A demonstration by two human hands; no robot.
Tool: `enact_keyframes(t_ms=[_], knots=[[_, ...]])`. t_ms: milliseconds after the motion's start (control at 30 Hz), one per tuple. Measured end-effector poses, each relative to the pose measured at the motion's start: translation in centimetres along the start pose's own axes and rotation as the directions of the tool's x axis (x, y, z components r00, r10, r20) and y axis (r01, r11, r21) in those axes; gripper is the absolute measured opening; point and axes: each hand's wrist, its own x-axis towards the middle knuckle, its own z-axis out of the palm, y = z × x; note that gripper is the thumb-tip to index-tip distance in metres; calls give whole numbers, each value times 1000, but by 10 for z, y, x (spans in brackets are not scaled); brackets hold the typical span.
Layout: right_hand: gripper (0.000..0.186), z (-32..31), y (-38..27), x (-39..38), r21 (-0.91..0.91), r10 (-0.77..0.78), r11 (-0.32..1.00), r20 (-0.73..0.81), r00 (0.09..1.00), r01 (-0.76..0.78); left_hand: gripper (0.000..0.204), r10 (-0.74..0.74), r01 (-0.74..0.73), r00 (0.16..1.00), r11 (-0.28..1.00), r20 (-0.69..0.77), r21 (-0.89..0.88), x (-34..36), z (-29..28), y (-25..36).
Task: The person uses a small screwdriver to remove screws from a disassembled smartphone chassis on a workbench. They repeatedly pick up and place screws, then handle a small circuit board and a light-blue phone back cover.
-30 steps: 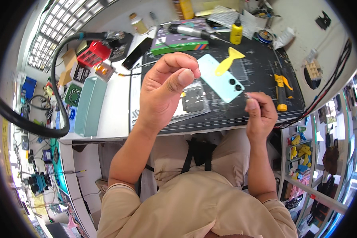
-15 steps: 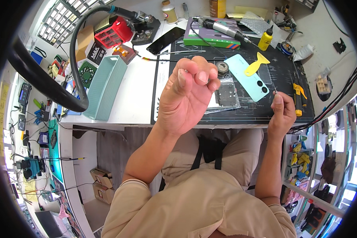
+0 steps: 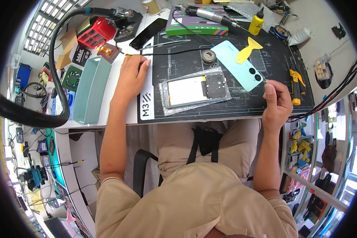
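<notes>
My left hand [image 3: 132,77] rests at the mat's left edge, beside the end of a black cable [image 3: 166,52]. Its fingers curl under, so what they may hold is hidden. My right hand [image 3: 278,101] is closed, thumb against fingers, on a thin metallic thing [image 3: 265,81] that barely shows. Just left of it lies a light-blue phone back [image 3: 231,63] with camera rings, a yellow plastic scraper [image 3: 246,53] on top. Between my hands an opened phone [image 3: 188,90], with a white panel and a dark plate, sits on a clear plastic bag [image 3: 168,112].
A round tin [image 3: 208,57] stands by the blue back. Behind are a black phone [image 3: 148,33], a purple-green box [image 3: 194,28], a grey electric screwdriver [image 3: 212,16] and a yellow bottle [image 3: 256,23]. A teal basket [image 3: 92,91] and black hose [image 3: 51,67] are left; yellow-handled pliers [image 3: 295,88] right.
My left hand has dropped from its raised place and moved left to the mat's edge, uncovering the opened phone. My right hand keeps its pinch, shifted slightly in view. The view itself has shifted.
</notes>
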Motion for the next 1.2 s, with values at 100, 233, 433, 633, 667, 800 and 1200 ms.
enact_keyframes(t_ms=[100, 233, 433, 633, 667, 800, 1200], knots=[[12, -7, -4, 1, -17, 11, 1000, 14, 1000, -11, 19, 160, -160, 987, 984, 5, 73, 15, 2, 11], [11, 0, -11, 6, -32, -12, 999, 72, 997, 14, 23, 240, -234, 969, 968, -65, 89, 42, -2, 49], [18, -15, -8, 6, 14, -163, 987, 54, 985, 162, 10, 712, -710, 700, 702, 49, -57, 131, 48, 218], [18, -26, -3, 4, 182, -130, 976, 35, 991, 122, 21, 837, -826, 539, 547, 94, -139, 203, 166, 328], [20, -25, -3, 5, 200, -138, 971, 24, 990, 130, 22, 822, -817, 559, 569, 113, -91, 213, 185, 335], [24, -23, 2, 8, 236, -223, 949, 31, 974, 209, 27, 730, -754, 643, 656, 232, 24, 231, 228, 361], [26, -21, 4, 10, 344, -259, 910, 37, 965, 231, 21, 791, -815, 579, 562, 196, 140, 240, 254, 376]])
